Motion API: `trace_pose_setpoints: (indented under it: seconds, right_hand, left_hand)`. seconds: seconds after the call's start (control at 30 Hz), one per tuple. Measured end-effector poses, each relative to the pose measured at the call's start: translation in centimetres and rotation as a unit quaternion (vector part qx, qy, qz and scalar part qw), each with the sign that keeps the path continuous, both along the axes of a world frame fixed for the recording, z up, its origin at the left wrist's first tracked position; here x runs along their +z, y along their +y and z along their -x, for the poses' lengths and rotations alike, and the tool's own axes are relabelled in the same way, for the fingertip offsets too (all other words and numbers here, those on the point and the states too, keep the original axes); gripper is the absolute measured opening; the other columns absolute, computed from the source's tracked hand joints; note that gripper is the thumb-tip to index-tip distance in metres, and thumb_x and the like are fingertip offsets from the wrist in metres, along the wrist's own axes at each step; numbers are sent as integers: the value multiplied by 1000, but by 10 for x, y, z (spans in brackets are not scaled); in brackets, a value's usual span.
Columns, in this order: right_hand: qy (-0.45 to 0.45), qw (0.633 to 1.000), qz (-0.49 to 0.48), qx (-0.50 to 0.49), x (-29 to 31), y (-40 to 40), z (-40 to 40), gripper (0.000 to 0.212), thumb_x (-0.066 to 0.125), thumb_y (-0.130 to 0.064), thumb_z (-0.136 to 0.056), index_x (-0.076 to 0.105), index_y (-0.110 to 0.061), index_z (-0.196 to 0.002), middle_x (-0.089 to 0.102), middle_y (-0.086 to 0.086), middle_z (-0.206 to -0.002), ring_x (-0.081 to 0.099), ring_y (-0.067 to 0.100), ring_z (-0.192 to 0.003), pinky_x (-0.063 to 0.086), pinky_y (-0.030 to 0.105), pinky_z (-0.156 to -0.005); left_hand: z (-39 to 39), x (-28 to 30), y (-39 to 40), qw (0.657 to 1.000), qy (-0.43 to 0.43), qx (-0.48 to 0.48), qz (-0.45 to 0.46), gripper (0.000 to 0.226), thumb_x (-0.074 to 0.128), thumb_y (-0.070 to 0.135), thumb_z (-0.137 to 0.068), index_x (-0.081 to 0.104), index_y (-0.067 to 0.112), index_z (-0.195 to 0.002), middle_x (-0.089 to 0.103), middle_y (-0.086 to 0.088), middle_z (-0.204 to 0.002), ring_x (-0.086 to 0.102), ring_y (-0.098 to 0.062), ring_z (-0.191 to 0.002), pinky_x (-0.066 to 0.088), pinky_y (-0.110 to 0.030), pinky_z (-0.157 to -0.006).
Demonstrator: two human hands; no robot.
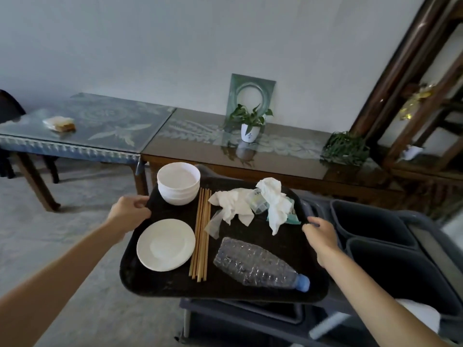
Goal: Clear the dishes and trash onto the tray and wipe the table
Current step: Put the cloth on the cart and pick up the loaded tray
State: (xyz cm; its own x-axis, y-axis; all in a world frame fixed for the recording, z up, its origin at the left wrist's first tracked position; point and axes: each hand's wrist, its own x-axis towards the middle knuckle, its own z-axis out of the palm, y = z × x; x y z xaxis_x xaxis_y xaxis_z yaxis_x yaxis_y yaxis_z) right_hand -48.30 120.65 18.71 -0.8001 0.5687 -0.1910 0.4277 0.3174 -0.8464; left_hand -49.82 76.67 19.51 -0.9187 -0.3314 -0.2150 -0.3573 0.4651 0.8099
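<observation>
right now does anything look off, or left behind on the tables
One thing: a wrapped packet lies alone on the blue-clothed table, not on the tray. On the tray, the plastic bottle lies crushed on its side. Nothing looks spilled.

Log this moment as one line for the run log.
left hand grips tray | right hand grips tray | aboard: bowls, plates, chopsticks, tissues, bottle

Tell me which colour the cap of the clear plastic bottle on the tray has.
Blue cap, shown best in the head view.
</observation>
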Motion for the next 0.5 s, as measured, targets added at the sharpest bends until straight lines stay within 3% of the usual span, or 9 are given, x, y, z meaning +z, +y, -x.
trace_pose_setpoints:
  seconds: [0.07, 0.1, 0.17, 0.23, 0.33, 0.4, 0.5]
  right_hand:
    - [-3, 998, 44, -35, 2, 10, 14, 39, 56, -24, -98, 65, -15, -135, 62, 5, -125, 58, 28, -115, 45, 39, -96]
    - [-7, 995, 77, -59, 1, 15, 19, 43, 55, -35, -95, 66, -16, -132, 62, 4, -124, 58, 28, -113, 46, 41, -98]
    - [-19, 985, 141, -100, -7, 31, 30, 59, 52, -54, -88, 66, -18, -132, 64, 9, -132, 60, 31, -116, 46, 49, -106]
    - [-12, 976, 182, -115, -16, 48, 44, 59, 45, -62, -95, 69, -19, -128, 63, 11, -130, 60, 31, -114, 43, 49, -108]
    - [-17, 966, 225, -124, -20, 65, 61, 68, 34, -68, -100, 70, -17, -127, 62, 11, -125, 59, 29, -105, 42, 50, -104]
    - [-16, 960, 245, -132, -28, 77, 75, 72, 31, -69, -102, 68, -14, -129, 63, 13, -118, 60, 27, -94, 43, 47, -95]
    - [-28, 958, 251, -135, -36, 92, 94, 73, 26, -66, -105, 66, -11, -130, 62, 9, -101, 58, 24, -87, 41, 44, -89]
  left_hand:
    - [28, 3, 17, 1000, -9, 22, -18, 17, 64, 22, -89, 75, 25, -102, 72, -5, -92, 67, -25, -84, 59, -39, -79]
    - [40, 2, 25, 998, -23, 35, -37, 21, 61, 31, -91, 74, 19, -102, 71, -9, -95, 66, -28, -87, 59, -42, -82]
    - [65, 1, 40, 993, -56, 47, -98, 43, 53, 48, -93, 70, 12, -110, 68, -15, -106, 63, -33, -91, 55, -47, -86]
    - [90, -1, 52, 984, -83, 34, -156, 64, 41, 64, -93, 69, 11, -114, 67, -16, -113, 60, -31, -89, 48, -44, -83]
    - [125, -11, 66, 976, -116, 33, -181, 105, 27, 92, -69, 69, 9, -118, 68, -15, -116, 63, -35, -98, 47, -48, -91]
    - [143, -15, 80, 974, -122, 39, -189, 117, 21, 96, -69, 63, 4, -127, 64, -17, -125, 60, -37, -105, 44, -50, -95]
    - [162, -12, 112, 971, -144, 37, -189, 108, 13, 86, -87, 52, -1, -140, 55, -20, -138, 53, -42, -121, 39, -50, -99]
